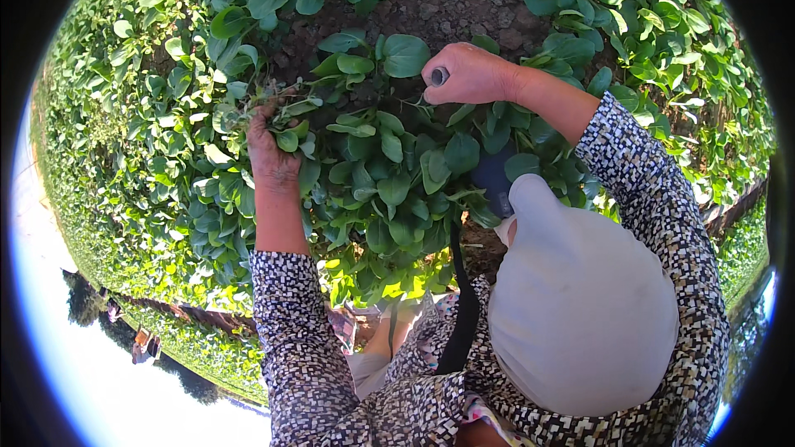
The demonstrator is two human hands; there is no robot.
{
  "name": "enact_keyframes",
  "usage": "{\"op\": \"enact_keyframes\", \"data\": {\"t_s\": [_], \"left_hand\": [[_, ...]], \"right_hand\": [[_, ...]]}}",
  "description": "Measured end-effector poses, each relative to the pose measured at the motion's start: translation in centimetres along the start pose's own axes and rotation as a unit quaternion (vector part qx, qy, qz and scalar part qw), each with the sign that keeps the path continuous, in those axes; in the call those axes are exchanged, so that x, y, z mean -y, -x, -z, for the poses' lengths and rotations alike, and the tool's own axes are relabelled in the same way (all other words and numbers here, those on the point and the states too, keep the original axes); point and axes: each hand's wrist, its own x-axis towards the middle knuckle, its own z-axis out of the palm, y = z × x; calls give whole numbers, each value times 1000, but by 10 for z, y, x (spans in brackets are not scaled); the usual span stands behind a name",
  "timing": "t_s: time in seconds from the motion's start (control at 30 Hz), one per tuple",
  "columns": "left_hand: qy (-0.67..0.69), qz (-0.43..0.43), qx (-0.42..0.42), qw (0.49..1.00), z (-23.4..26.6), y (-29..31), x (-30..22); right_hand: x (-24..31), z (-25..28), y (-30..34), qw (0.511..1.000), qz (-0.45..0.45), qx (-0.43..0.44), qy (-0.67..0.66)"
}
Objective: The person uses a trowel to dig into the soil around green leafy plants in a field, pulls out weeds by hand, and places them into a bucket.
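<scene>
My left hand [272,147], palm inward, is closed round a handful of weeds [277,99] with thin pale stems, among broad green leaves. My right hand [472,74] is a fist round a tool handle whose round grey end [440,76] pokes out on the thumb side. The rest of that tool is hidden, so its kind cannot be made out. Between and below both hands stand leafy green plants [393,186] with smooth, spoon-shaped leaves. One broad leaf [406,55] lies just left of my right fist.
Dark, crumbly soil [455,0] shows beyond my hands. Dense rows of the same greens [124,116] spread to both sides. A pale cap [588,306] and a black strap [460,306] block part of the lower view. Something dark blue [494,182] shows between leaves.
</scene>
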Motion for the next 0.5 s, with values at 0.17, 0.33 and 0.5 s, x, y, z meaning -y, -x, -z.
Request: {"op": "enact_keyframes", "data": {"t_s": [0.17,0.33,0.5], "left_hand": [[-223,-14,44,974,-70,33,-13],[-812,-200,259,483,-116,33,33],[-853,-264,218,394,-116,8,75]], "right_hand": [[-7,4,2,1000,-6,18,-5],[-1,-2,3,1000,2,6,-22],[-1,-3,4,1000,2,11,-1]]}}
